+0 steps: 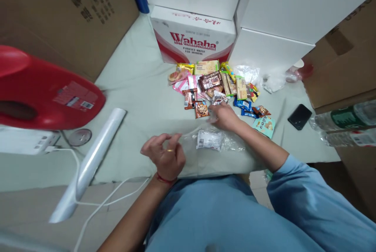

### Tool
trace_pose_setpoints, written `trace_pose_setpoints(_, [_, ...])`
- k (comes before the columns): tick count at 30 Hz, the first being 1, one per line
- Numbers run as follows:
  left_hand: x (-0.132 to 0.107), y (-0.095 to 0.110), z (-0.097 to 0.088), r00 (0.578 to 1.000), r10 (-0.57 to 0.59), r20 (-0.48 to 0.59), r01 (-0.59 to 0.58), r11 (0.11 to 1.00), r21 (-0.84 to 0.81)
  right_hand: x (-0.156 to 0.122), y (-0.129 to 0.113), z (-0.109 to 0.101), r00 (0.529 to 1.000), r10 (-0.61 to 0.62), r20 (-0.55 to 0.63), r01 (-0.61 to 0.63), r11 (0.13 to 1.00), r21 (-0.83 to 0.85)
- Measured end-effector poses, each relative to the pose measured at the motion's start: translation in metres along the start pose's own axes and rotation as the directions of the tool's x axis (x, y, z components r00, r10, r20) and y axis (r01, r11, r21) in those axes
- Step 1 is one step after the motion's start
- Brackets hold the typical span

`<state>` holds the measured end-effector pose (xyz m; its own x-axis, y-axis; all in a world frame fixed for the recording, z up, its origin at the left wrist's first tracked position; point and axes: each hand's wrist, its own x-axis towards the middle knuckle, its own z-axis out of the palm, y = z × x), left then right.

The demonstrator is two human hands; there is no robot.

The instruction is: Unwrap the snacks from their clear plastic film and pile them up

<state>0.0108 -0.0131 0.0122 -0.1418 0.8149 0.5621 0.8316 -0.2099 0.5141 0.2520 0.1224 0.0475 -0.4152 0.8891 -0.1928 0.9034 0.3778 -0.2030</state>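
My left hand [164, 156], with a ring and a red wrist cord, has its fingers curled at the edge of a clear plastic bag [233, 140]. A white printed packet [209, 139] lies inside the bag. My right hand [225, 117] reaches over the bag to the near side of a snack pile, its thumb and fingers apart. Just beyond its fingertips is a small silvery-white packet [219, 98]. Close by lie a brown cookie packet [201, 109], a dark chocolate-coloured packet [210, 80], a pale wafer packet [241, 88] and blue packets [243, 104].
Behind the snacks stands a Wahaha carton [194, 42]. A red plastic container [49, 91], a white power bank [26, 141] with a cable and a plastic film roll [91, 162] occupy the left. On the right are a black phone [299, 117] and clear bottles [346, 121].
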Motion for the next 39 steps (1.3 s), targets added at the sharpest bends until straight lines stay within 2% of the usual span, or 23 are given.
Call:
trace_pose_setpoints(3, [0.004,0.005,0.011,0.990,0.079,0.116,-0.074,0.996,-0.043,0.005,0.005,0.002,0.999,-0.011,0.046,0.008,0.997,0.071])
trace_pose_setpoints(8, [0.017,-0.004,0.043,0.973,-0.025,0.228,0.079,0.970,-0.230,0.006,0.013,-0.005,0.992,-0.129,-0.010,0.129,0.981,0.142])
trace_pose_setpoints(11, [0.023,-0.007,0.046,0.961,0.068,0.270,0.018,0.952,-0.305,0.004,0.014,-0.010,0.979,-0.204,-0.003,0.201,0.963,0.180])
trace_pose_setpoints(14, [0.028,-0.003,0.045,0.913,0.131,0.386,-0.007,0.952,-0.307,0.002,0.012,-0.015,0.984,-0.169,0.056,0.154,0.967,0.204])
trace_pose_setpoints(16, [0.031,-0.002,0.050,0.876,0.050,0.480,0.081,0.966,-0.247,-0.001,0.008,-0.018,0.989,-0.121,0.082,0.102,0.973,0.208])
trace_pose_setpoints(18, [0.033,-0.002,0.057,0.848,-0.067,0.525,0.180,0.969,-0.167,-0.007,0.002,-0.021,0.993,-0.087,0.074,0.072,0.979,0.193])
trace_pose_setpoints(22, [0.039,-0.006,0.070,0.855,-0.192,0.483,0.267,0.959,-0.091,-0.035,-0.023,-0.024,0.998,-0.064,0.020,0.060,0.988,0.141])
trace_pose_setpoints(24, [0.045,-0.010,0.069,0.857,-0.234,0.459,0.327,0.936,-0.132,-0.055,-0.041,-0.021,0.993,-0.109,0.040,0.104,0.990,0.099])
trace_pose_setpoints(25, [0.048,-0.012,0.067,0.843,-0.263,0.470,0.381,0.908,-0.175,-0.065,-0.049,-0.016,0.988,-0.141,0.063,0.136,0.988,0.070])
trace_pose_setpoints(26, [0.052,-0.015,0.064,0.813,-0.300,0.499,0.458,0.858,-0.231,-0.074,-0.055,-0.011,0.981,-0.172,0.091,0.169,0.985,0.040])
trace_pose_setpoints(27, [0.056,-0.018,0.060,0.765,-0.340,0.547,0.553,0.782,-0.287,-0.082,-0.060,-0.004,0.974,-0.194,0.117,0.194,0.981,0.012])
trace_pose_setpoints(30, [0.066,-0.024,0.041,0.577,-0.398,0.713,0.796,0.472,-0.380,-0.095,-0.066,0.019,0.968,-0.216,0.127,0.221,0.975,-0.027])
trace_pose_setpoints(31, [0.068,-0.022,0.034,0.538,-0.399,0.743,0.832,0.393,-0.392,-0.096,-0.067,0.026,0.970,-0.218,0.105,0.222,0.975,-0.024])
trace_pose_setpoints(32, [0.069,-0.017,0.027,0.521,-0.391,0.759,0.848,0.342,-0.406,-0.097,-0.067,0.032,0.972,-0.223,0.078,0.225,0.974,-0.015])
trace_pose_setpoints(33, [0.069,-0.010,0.022,0.523,-0.371,0.767,0.848,0.319,-0.424,-0.098,-0.067,0.037,0.972,-0.230,0.050,0.230,0.973,-0.001])
trace_pose_setpoints(35, [0.064,0.010,0.016,0.561,-0.290,0.775,0.818,0.341,-0.464,-0.099,-0.067,0.040,0.972,-0.234,0.010,0.234,0.972,0.035])
trace_pose_setpoints(37, [0.055,0.032,0.016,0.608,-0.163,0.777,0.741,0.468,-0.482,-0.104,-0.065,0.037,0.972,-0.235,-0.008,0.235,0.967,0.100])
trace_pose_setpoints(39, [0.042,0.048,0.020,0.676,-0.043,0.736,0.574,0.657,-0.489,-0.112,-0.057,0.029,0.962,-0.274,-0.022,0.271,0.937,0.221])
